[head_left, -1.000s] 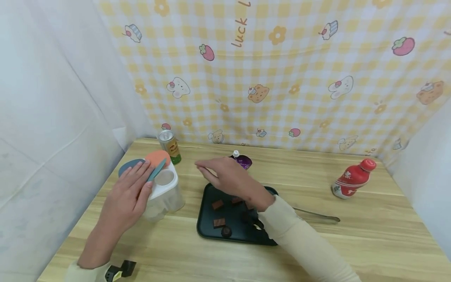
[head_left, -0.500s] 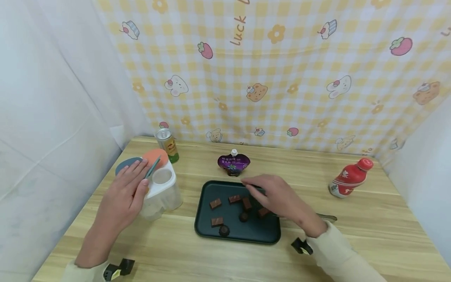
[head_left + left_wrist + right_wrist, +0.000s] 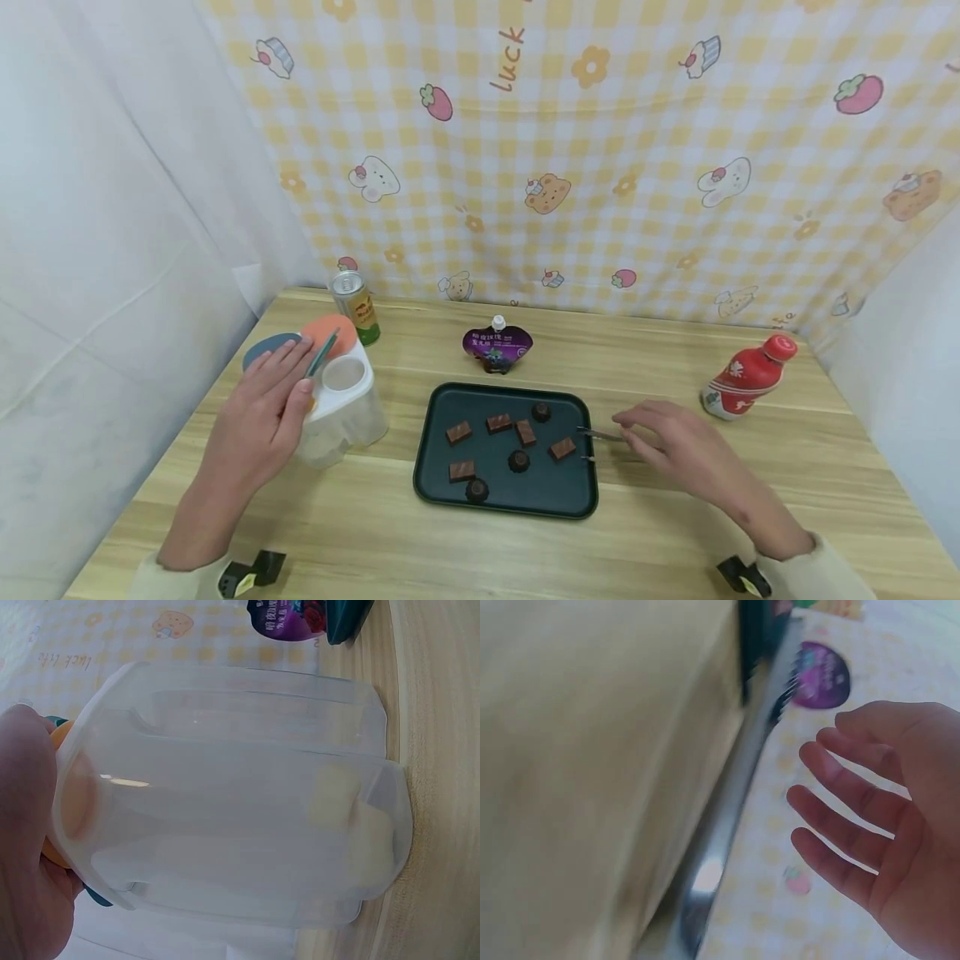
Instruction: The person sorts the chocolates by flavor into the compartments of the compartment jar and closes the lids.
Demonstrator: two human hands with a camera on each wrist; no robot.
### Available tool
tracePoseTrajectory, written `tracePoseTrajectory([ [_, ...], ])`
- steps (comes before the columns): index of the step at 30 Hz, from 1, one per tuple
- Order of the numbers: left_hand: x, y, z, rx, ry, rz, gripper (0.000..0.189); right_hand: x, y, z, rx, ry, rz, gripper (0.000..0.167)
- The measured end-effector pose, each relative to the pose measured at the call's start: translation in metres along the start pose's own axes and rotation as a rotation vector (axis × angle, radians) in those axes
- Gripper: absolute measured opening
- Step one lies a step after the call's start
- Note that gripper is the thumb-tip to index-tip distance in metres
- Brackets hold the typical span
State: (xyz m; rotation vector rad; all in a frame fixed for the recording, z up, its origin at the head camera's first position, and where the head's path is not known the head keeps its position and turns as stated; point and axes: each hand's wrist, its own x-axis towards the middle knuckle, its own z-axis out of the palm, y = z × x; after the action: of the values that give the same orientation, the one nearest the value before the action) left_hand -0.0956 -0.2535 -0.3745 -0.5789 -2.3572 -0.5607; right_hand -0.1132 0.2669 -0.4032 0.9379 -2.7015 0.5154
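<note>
My left hand (image 3: 258, 412) rests with extended fingers on the lids of a clear multi-compartment storage box (image 3: 348, 425). A blue lid (image 3: 273, 343) and an orange lid (image 3: 330, 333) lie flat; a teal lid (image 3: 324, 353) stands raised beside a round opening. Pale pieces (image 3: 371, 844) show in the bottom of one compartment in the left wrist view. On the right, my right hand (image 3: 675, 442) hovers by metal tongs (image 3: 735, 780), fingers spread and apart from them. The toothed tong tips reach over the right rim of a dark green tray (image 3: 510, 497) holding several chocolates (image 3: 461, 472).
A purple spouted pouch (image 3: 497, 346) stands behind the tray. A drink can (image 3: 356, 307) is behind the storage box. At the right, a red bottle (image 3: 750, 379) leans on the wooden table (image 3: 360, 533). A checked curtain (image 3: 480, 225) hangs at the back.
My right hand has moved rightward from above the tray to beside the tongs, uncovering the chocolates and pouch. My left hand stays on the box lids.
</note>
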Motion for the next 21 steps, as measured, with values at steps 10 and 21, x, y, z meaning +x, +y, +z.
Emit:
tracePoseTrajectory([
  [10, -0.001, -0.001, 0.000, -0.004, 0.010, 0.005, 0.045, -0.029, 0.018, -0.004, -0.023, -0.107, 0.074, 0.035],
  [21, -0.001, -0.001, 0.000, -0.005, 0.000, -0.007, 0.044, -0.034, 0.024, 0.003, 0.018, -0.149, 0.048, 0.034],
])
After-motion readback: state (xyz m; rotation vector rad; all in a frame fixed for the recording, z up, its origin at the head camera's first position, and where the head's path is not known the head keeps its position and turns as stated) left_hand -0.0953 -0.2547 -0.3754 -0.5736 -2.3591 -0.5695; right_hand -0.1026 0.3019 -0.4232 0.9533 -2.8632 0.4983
